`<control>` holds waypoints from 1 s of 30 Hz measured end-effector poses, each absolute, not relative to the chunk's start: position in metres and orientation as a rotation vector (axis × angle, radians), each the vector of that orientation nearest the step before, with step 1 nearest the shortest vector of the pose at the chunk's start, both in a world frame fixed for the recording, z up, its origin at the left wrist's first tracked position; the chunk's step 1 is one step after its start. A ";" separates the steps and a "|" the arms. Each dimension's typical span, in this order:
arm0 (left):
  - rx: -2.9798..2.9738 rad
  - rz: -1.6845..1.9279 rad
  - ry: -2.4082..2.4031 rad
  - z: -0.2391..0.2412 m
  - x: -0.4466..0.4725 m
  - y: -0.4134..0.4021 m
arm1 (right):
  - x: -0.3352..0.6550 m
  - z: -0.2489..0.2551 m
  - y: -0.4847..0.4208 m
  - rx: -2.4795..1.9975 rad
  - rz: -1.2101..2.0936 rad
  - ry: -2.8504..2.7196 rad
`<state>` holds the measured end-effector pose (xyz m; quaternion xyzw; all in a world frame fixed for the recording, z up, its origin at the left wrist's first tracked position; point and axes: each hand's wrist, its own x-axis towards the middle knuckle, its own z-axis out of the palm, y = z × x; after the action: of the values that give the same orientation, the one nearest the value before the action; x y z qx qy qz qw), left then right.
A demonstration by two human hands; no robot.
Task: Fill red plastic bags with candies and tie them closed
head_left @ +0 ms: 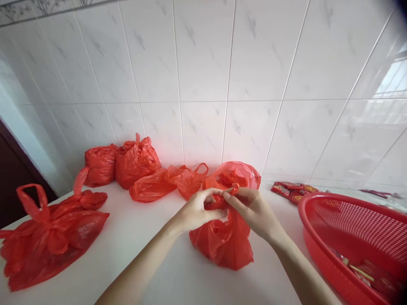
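Note:
A red plastic bag (pixel 227 243) sits on the white table in front of me, its upper part gathered between my hands. My left hand (pixel 202 207) pinches the bag's film near the top, thumb and fingers curled round it. Close against it, my right hand (pixel 249 207) grips a twisted end of the same bag between thumb and forefinger. The fingertips of both hands almost meet. Behind them stands another puffed-up part of red plastic (pixel 246 171); I cannot tell whether it belongs to the same bag. What the bag holds is hidden.
A red plastic basket (pixel 305 212) with small packets inside stands at the right. Red packets (pixel 292 190) lie by the tiled wall (pixel 203 76). Full red bags (pixel 136 163) stand at the back left, a flatter bag (pixel 152 186) beside them. A tied bag (pixel 63 245) lies front left.

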<state>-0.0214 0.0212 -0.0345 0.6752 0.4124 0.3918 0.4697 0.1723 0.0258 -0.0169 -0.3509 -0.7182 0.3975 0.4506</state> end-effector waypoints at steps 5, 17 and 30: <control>1.593 0.955 1.019 -0.025 -0.018 0.020 | 0.172 -0.016 0.023 -0.730 0.966 -1.793; 1.139 1.019 0.735 -0.027 -0.024 0.033 | 0.179 -0.010 0.023 -0.673 0.762 -1.976; 1.104 1.456 1.143 -0.054 -0.040 0.068 | 0.195 -0.006 0.020 -0.778 -0.088 -2.494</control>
<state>-0.0397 0.0683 -0.0536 0.4514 0.4671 0.5949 0.4735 0.1948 0.0199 -0.0057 -0.2872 -0.9211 -0.0327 0.2608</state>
